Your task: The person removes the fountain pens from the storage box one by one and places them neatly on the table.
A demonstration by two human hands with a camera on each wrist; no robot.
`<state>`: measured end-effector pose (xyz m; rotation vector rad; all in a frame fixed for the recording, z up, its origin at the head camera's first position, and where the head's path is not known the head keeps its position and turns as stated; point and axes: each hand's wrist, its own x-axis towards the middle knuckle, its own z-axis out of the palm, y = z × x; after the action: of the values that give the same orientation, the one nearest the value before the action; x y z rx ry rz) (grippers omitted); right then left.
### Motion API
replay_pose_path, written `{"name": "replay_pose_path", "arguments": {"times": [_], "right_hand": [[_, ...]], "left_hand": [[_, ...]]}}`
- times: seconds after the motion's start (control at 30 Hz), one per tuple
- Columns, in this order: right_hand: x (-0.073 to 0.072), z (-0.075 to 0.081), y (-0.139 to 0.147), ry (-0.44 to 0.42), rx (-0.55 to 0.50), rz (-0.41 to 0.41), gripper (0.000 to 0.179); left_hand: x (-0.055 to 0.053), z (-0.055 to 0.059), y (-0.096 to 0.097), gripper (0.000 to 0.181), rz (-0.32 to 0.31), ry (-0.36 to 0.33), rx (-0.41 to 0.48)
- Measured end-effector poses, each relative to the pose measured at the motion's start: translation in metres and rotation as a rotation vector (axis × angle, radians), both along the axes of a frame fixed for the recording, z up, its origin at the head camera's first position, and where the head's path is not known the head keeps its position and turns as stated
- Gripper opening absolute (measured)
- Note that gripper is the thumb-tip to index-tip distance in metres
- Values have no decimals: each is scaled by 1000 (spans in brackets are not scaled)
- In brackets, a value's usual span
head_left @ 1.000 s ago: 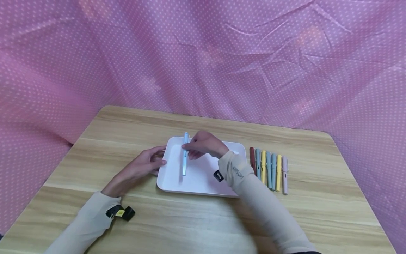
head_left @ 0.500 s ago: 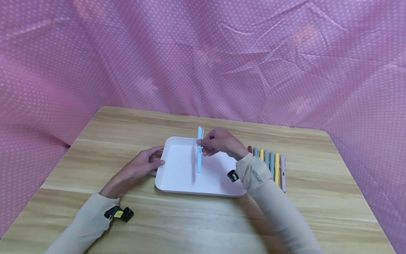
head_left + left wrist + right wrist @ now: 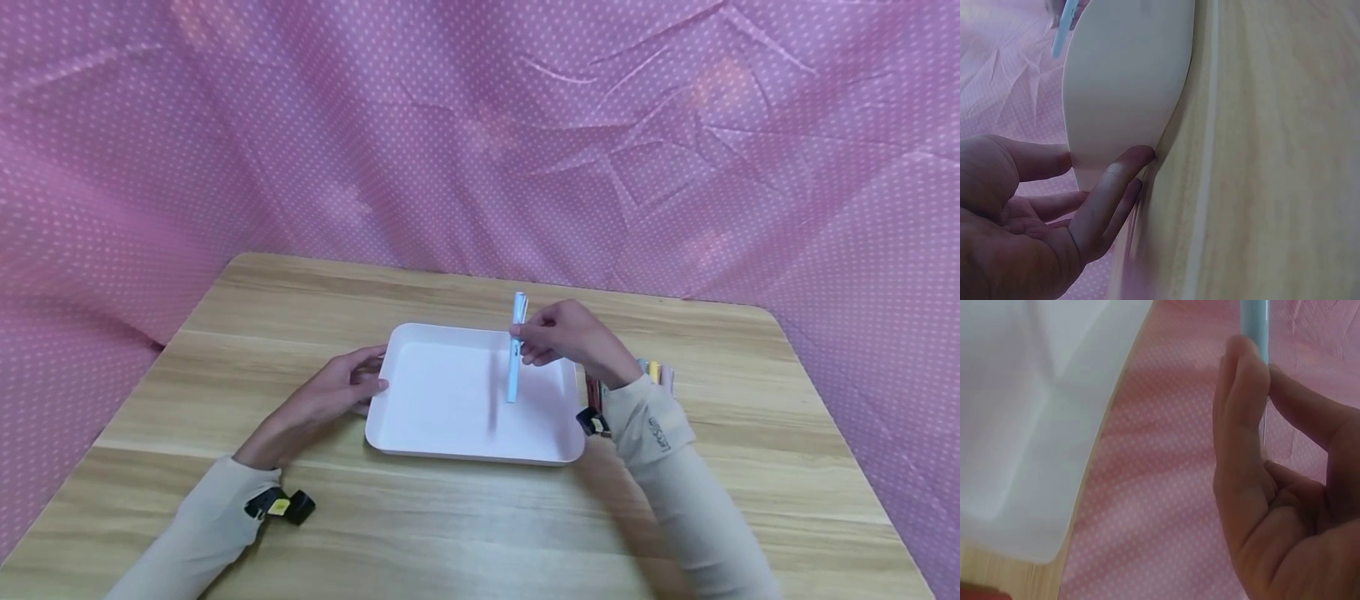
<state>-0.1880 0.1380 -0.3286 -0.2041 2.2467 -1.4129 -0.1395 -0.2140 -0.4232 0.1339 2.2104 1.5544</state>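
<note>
My right hand [image 3: 564,335] pinches a light blue capped pen [image 3: 513,373] near its cap, holding it almost upright above the right half of a white tray [image 3: 435,392]. In the right wrist view the pen [image 3: 1255,325] sits between thumb and fingertips, its lower part cut off by the frame. At the tray's left edge my left hand [image 3: 337,387] holds the rim, with the thumb over it and fingers against the outside. The left wrist view shows those fingers [image 3: 1107,200] touching the tray's outer wall [image 3: 1129,94]. No pens lie inside the tray.
Right of the tray lies a row of several coloured pens [image 3: 654,372], mostly hidden behind my right wrist and sleeve. A red pen end [image 3: 985,594] shows in the right wrist view. A pink dotted curtain [image 3: 450,150] hangs behind the wooden table [image 3: 315,308].
My right hand has carried the light blue pen rightward across the tray, from its left part to its right part. The left hand has stayed at the tray's left edge.
</note>
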Motion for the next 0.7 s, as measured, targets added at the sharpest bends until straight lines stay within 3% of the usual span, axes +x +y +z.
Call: {"name": "replay_pose_path", "arguments": {"times": [0.7], "right_hand": [[14,-7,96,26,37,-94,39]], "left_hand": [[0,-1,1,66,-25,28,2]]}}
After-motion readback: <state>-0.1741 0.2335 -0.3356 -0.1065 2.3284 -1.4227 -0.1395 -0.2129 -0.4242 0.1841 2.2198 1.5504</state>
